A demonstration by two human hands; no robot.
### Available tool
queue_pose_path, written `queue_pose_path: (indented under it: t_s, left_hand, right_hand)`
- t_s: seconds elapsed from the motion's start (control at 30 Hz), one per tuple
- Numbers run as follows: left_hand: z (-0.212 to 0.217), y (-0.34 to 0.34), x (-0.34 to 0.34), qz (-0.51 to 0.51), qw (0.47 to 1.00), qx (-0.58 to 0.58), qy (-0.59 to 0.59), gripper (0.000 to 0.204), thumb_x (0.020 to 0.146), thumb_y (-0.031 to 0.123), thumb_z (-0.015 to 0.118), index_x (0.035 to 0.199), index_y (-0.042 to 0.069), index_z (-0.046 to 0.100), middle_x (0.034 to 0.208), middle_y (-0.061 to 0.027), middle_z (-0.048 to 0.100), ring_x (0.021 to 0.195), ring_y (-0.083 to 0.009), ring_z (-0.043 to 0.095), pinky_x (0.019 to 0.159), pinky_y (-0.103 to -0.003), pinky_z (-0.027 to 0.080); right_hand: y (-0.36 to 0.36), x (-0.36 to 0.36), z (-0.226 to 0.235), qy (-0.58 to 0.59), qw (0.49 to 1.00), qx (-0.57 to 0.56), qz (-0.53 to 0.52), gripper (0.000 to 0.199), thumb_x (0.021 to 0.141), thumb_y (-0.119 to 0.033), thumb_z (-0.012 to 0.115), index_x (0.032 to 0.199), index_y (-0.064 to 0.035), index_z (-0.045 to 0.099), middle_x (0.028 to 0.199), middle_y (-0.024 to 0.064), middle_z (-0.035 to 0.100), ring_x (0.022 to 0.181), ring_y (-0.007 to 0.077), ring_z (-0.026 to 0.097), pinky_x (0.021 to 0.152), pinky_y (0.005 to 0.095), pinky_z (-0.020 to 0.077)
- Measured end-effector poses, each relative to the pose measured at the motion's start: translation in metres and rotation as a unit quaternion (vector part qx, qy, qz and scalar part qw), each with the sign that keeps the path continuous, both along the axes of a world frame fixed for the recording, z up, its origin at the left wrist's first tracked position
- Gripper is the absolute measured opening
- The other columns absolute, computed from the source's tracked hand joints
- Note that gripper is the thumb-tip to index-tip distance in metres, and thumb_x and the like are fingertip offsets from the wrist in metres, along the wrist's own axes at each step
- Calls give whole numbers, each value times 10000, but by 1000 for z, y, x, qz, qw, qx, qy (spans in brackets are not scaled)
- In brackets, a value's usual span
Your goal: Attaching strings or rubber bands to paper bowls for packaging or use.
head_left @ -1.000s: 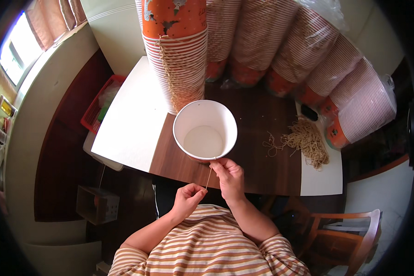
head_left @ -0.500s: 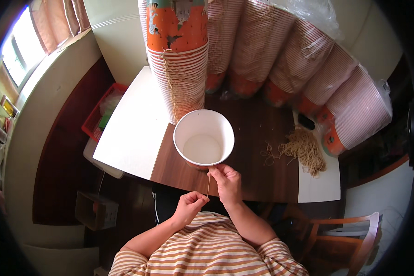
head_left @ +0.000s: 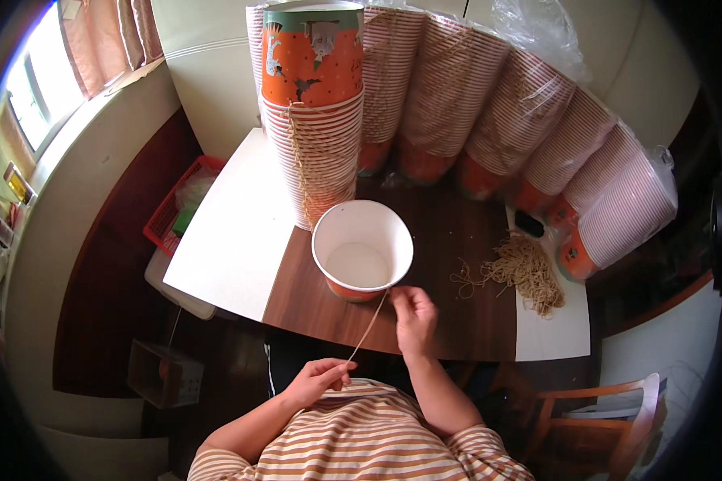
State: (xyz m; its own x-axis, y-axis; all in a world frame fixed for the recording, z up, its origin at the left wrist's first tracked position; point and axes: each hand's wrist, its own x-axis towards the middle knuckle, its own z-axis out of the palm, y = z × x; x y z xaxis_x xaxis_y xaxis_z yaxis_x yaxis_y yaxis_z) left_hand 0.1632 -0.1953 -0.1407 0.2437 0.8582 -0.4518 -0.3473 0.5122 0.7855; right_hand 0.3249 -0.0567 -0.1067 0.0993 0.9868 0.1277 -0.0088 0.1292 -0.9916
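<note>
A white-lined paper bucket [head_left: 363, 268] with an orange outside stands on the dark wooden table, its open mouth facing up. From its near rim a thin tan string [head_left: 369, 329] runs down and left, fairly straight. My left hand [head_left: 319, 381], close to my striped shirt, pinches the lower end of that string. My right hand [head_left: 415, 321] is at the right side of the near rim, thumb and fingers closed where the string meets the bucket. The exact spot between those fingertips is too small to make out.
A tall stack of nested paper buckets [head_left: 317, 148] stands just behind, strings hanging down its side. More plastic-wrapped stacks [head_left: 449, 88] line the back and right. A tangled bundle of string [head_left: 529, 272] and a black object [head_left: 529, 224] lie at right. A wooden chair [head_left: 594, 425] is lower right.
My right hand has shifted right along the rim. My left hand has drawn slightly down and left, and more string now shows between the hands at a slant. The view has tilted up slightly.
</note>
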Motion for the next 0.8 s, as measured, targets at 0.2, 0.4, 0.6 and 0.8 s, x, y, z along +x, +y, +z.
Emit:
queue_pose_path:
  t_s: [0.2, 0.4, 0.6, 0.8]
  left_hand:
    - [5, -19, -37, -68, 997, -3, -47, 608, 988, 448, 304, 1157, -78, 557, 871, -74, 612, 749, -126, 519, 692, -256, 432]
    - [53, 13, -32, -94, 990, 13, -107, 624, 965, 502, 344, 1098, -61, 579, 975, -103, 620, 797, -146, 563, 731, -273, 450]
    - [65, 28, -54, -125, 988, -29, -91, 566, 976, 437, 366, 1099, -67, 595, 831, -104, 641, 638, -129, 526, 636, -245, 448]
    - [45, 13, -50, -146, 989, -7, 12, 261, 940, 229, 549, 973, -3, 664, 700, 11, 592, 613, -51, 498, 569, -193, 417]
  right_hand:
    - [-47, 19, 53, -258, 896, 345, 111, 298, 808, -150, 662, 1063, -27, 568, 1034, 128, 593, 930, 290, 568, 842, 400, 435]
    - [-61, -11, 60, -199, 824, 32, 529, 396, 763, -245, 721, 1083, -52, 591, 889, 145, 640, 817, 280, 638, 781, 397, 500]
    - [-30, 25, 65, -236, 901, 109, 346, 77, 815, -86, 661, 792, -18, 633, 740, 104, 640, 645, 214, 624, 581, 301, 487]
    - [-21, 53, 61, -207, 909, 75, 353, 74, 838, -48, 640, 795, 9, 622, 700, 64, 623, 629, 126, 594, 570, 245, 470]
